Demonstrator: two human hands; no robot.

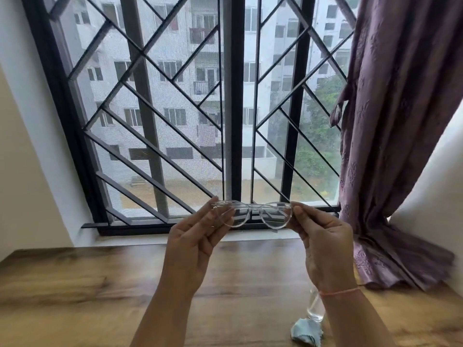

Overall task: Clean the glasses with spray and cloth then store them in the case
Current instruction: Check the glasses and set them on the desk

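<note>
Pinching glasses (253, 214) by outer edges: left hand (193, 246), right hand (323, 246)

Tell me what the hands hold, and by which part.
The glasses, held up: the left hand pinches the frame's left end, the right hand its right end.

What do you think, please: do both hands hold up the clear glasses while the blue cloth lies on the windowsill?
No: the head view shows the blue cloth on the table; the left hand and right hand do hold up the glasses.

Wooden table (87, 291), spray bottle (315, 309), blue cloth (307, 331)
</note>
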